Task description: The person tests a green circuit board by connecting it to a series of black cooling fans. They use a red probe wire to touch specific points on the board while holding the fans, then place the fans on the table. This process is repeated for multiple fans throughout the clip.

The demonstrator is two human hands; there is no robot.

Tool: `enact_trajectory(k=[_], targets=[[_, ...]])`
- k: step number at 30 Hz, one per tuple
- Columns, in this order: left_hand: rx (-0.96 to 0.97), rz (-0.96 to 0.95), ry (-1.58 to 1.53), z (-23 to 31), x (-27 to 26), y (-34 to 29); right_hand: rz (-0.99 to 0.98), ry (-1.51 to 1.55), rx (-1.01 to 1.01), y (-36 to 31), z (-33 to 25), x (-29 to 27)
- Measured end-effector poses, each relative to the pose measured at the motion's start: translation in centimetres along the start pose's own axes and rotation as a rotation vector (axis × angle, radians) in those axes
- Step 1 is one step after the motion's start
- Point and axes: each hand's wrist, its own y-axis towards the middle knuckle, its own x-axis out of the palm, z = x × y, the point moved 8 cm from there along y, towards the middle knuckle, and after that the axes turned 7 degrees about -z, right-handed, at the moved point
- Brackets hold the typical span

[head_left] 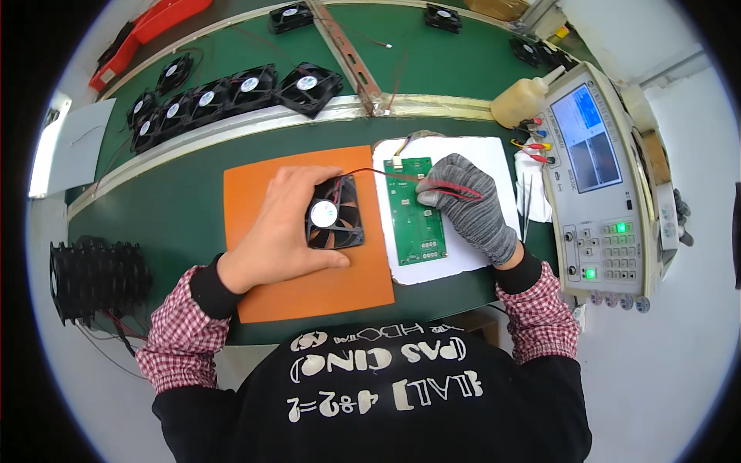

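Note:
A black cooling fan with a white round hub label lies on an orange mat. My bare left hand grips its left side, fingers over the top edge and thumb at the bottom edge. From the fan's top a thin red and black cable runs right to my right hand, which wears a grey knit glove. Its fingers pinch the cable over a green circuit board; the cable's end is hidden by them. The board lies on a white pad, with a white connector at its top.
At the right stands a test instrument with a lit screen. Beside it are a cream squeeze bottle, coloured clip leads and tweezers. Several fans line the rail behind; a fan stack stands at left.

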Motion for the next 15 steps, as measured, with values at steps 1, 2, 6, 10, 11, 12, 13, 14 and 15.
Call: enact_trajectory(k=[1, 2, 6, 10, 11, 12, 13, 14, 15], targets=[[0.007, -0.028, 0.02, -0.1, 0.2, 0.1, 0.001, -0.056, -0.039, 0.1, -0.2, 0.0], [-0.002, -0.052, 0.004, -0.2, 0.2, 0.2, 0.006, -0.097, -0.055, 0.0, 0.2, 0.1], [0.005, -0.018, 0.083, -0.1, 0.4, -0.2, -0.092, -0.088, -0.016, 0.3, -0.2, 0.3], [0.259, 0.144, 0.536, 3.9, -0.9, -1.0, -0.078, -0.014, -0.016, 0.4, -0.1, 0.6], [0.374, 0.213, 0.726, 5.7, -1.1, -1.9, -0.089, 0.025, 0.038, 0.5, 0.1, 0.5], [0.524, 0.246, 1.024, 8.0, -1.3, -3.1, -0.106, 0.042, 0.05, 0.6, 0.2, 0.3], [0.538, 0.259, 0.758, 9.0, -2.5, -3.9, -0.132, 0.058, 0.056, 0.8, 0.3, 0.4], [0.54, 0.263, 0.496, 9.7, -3.6, -4.5, -0.136, 0.063, 0.057, 0.9, 0.4, 0.5], [0.537, 0.264, 0.234, 10.0, -4.5, -4.8, -0.142, 0.068, 0.057, 0.9, 0.5, 0.7]])
